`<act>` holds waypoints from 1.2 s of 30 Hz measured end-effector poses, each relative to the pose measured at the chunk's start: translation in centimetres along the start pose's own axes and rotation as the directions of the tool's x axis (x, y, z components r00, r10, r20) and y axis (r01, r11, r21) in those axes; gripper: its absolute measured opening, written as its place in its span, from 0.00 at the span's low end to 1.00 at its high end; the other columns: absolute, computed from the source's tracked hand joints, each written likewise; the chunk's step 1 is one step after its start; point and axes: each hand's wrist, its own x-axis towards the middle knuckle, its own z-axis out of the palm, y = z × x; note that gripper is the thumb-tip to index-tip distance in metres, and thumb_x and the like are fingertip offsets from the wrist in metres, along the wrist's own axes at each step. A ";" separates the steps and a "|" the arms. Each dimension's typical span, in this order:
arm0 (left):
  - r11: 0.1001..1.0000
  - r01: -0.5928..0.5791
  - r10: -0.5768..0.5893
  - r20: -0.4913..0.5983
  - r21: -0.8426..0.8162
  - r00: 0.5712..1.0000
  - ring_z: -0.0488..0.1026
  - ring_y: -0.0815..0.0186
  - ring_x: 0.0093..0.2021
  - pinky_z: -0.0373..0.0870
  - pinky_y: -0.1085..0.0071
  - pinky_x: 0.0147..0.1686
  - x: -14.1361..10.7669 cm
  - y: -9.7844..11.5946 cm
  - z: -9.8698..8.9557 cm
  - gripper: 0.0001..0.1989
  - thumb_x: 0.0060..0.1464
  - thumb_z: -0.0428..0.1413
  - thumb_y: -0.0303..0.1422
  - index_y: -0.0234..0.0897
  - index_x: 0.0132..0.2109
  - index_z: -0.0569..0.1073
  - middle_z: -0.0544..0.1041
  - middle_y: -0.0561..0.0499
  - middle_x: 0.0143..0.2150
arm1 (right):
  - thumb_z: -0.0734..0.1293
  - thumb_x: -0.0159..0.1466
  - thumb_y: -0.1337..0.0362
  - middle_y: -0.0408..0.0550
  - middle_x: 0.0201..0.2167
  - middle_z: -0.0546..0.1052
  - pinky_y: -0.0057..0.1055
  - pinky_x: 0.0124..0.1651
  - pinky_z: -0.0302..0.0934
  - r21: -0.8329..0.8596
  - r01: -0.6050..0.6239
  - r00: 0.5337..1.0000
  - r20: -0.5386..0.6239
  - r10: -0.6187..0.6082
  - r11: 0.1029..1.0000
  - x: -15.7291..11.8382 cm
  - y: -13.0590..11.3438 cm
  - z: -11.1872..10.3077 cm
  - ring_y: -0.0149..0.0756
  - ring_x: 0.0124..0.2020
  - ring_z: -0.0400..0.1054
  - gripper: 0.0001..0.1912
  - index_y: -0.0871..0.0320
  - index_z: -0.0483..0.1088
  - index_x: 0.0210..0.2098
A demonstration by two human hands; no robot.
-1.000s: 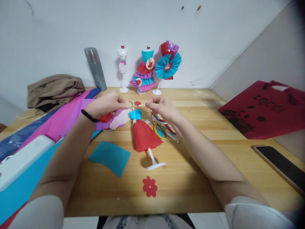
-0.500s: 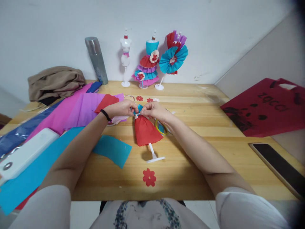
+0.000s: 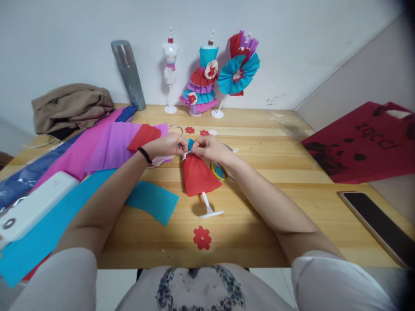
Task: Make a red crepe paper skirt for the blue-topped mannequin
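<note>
A small dress-form mannequin (image 3: 200, 178) lies on the desk (image 3: 249, 242) in front of the person, its flared, gathered skirt (image 3: 197, 180) plain red, its bodice (image 3: 190, 142) turquoise and partly hidden by fingers, with a slim white band (image 3: 187, 154) at the waist. Its long axis runs away from the person, bodice end far and angled slightly left, white stem (image 3: 205, 200) and flat base (image 3: 211, 214) pointing back toward the red flower (image 3: 202, 238). Left grip (image 3: 175, 144) and right grip (image 3: 207, 148) both have fingertips pressed together, pinching the band.
</note>
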 end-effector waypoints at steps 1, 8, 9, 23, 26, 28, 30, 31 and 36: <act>1.000 0.004 -0.004 -0.006 -0.001 1.000 0.68 0.70 0.29 0.62 0.74 0.33 0.0 0.0 0.1 0.06 0.41 0.58 0.20 0.35 0.27 0.76 0.74 0.55 0.26 | 0.67 0.49 0.59 0.39 0.18 0.66 0.28 0.29 0.54 -0.003 -0.003 1.000 -0.001 0.003 1.000 0.0 0.0 0.0 0.28 0.23 0.59 0.10 0.58 0.65 0.21; 0.999 -0.016 0.017 -0.017 0.052 1.000 0.66 0.70 0.28 0.62 0.75 0.32 -0.1 -0.1 0.1 0.04 0.44 0.56 0.25 0.36 0.28 0.75 0.74 0.54 0.27 | 0.67 0.50 0.59 0.40 0.20 0.67 0.27 0.29 0.52 -0.072 0.007 1.000 -0.028 -0.009 0.997 -0.1 -0.2 0.2 0.28 0.24 0.58 0.09 0.58 0.65 0.21; 0.998 -0.022 0.022 -0.006 0.058 1.000 0.67 0.70 0.29 0.62 0.75 0.32 -0.1 -0.1 0.0 0.05 0.44 0.56 0.25 0.36 0.30 0.76 0.74 0.54 0.27 | 0.67 0.50 0.59 0.40 0.20 0.67 0.27 0.29 0.52 -0.077 0.009 0.999 -0.032 -0.012 0.997 -0.1 -0.1 0.2 0.28 0.24 0.58 0.09 0.58 0.65 0.21; 0.999 -0.035 0.035 0.003 0.017 0.999 0.68 0.70 0.30 0.63 0.74 0.35 0.2 -0.6 0.2 0.01 0.44 0.60 0.26 0.35 0.27 0.75 0.74 0.54 0.28 | 0.68 0.52 0.60 0.41 0.21 0.69 0.27 0.30 0.52 -0.103 0.009 1.000 -0.025 -0.012 0.995 -0.1 -0.1 0.2 0.29 0.25 0.60 0.09 0.59 0.67 0.22; 0.998 -0.046 0.047 -0.018 0.041 0.999 0.67 0.70 0.30 0.62 0.74 0.34 0.2 -0.9 0.2 0.01 0.45 0.59 0.26 0.35 0.28 0.75 0.74 0.54 0.27 | 0.68 0.53 0.61 0.41 0.21 0.70 0.27 0.30 0.53 -0.110 0.004 1.000 -0.020 -0.006 0.994 -0.1 0.0 0.2 0.29 0.25 0.61 0.09 0.59 0.67 0.22; 0.996 -0.059 0.061 -0.035 0.069 0.998 0.67 0.70 0.29 0.62 0.74 0.33 0.3 -1.1 0.4 0.02 0.45 0.58 0.25 0.35 0.29 0.75 0.73 0.54 0.27 | 0.68 0.53 0.61 0.41 0.21 0.70 0.27 0.29 0.52 -0.116 0.003 1.000 -0.022 -0.005 0.993 0.0 0.1 0.2 0.29 0.25 0.61 0.09 0.59 0.67 0.22; 0.992 -0.082 0.087 -0.047 0.093 0.995 0.66 0.71 0.29 0.61 0.74 0.32 0.5 -1.4 0.6 0.02 0.45 0.57 0.25 0.34 0.29 0.75 0.73 0.54 0.27 | 0.68 0.53 0.61 0.41 0.20 0.69 0.27 0.29 0.52 -0.126 -0.002 1.000 -0.026 -0.002 0.992 0.0 0.1 0.2 0.29 0.24 0.60 0.09 0.59 0.67 0.22; 0.990 -0.098 0.104 -0.051 0.104 0.993 0.66 0.70 0.29 0.61 0.74 0.32 0.5 -1.5 0.7 0.02 0.46 0.57 0.25 0.34 0.29 0.74 0.73 0.54 0.27 | 0.68 0.53 0.61 0.41 0.20 0.69 0.27 0.29 0.52 -0.131 -0.003 1.000 -0.029 -0.001 0.991 0.1 0.1 0.2 0.29 0.24 0.60 0.09 0.59 0.67 0.22; 0.972 -0.157 0.174 -0.086 0.173 0.981 0.66 0.70 0.29 0.62 0.73 0.33 0.7 -1.6 1.3 0.03 0.47 0.55 0.24 0.35 0.29 0.73 0.72 0.54 0.26 | 0.67 0.53 0.62 0.40 0.19 0.69 0.26 0.28 0.52 -0.123 -0.012 1.000 -0.027 0.009 0.992 0.1 0.0 0.3 0.28 0.23 0.60 0.07 0.59 0.67 0.22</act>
